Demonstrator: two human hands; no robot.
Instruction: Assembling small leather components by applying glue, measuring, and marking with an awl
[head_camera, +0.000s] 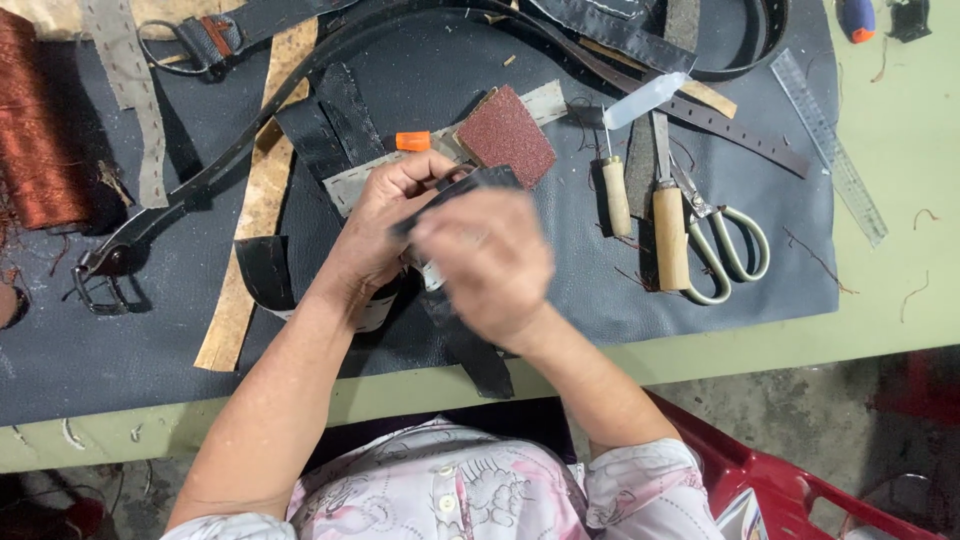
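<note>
Both hands meet over the dark leather sheet on the surface: left hand (385, 215) pinches a black leather strap (455, 190), right hand (490, 262), blurred, closes over it. Strap looks light, limp and flexible; best gripped flat near the end being worked.

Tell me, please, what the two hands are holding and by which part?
Both the left hand and right hand grip a dark leather strap at its upper end; the rest hangs toward the table edge.

We see no labels, signs or screens anywhere in the frame. Only the corner of a glossy printed packet (745, 515) shows, at the lower right, inside a red crate (790, 480).
</note>
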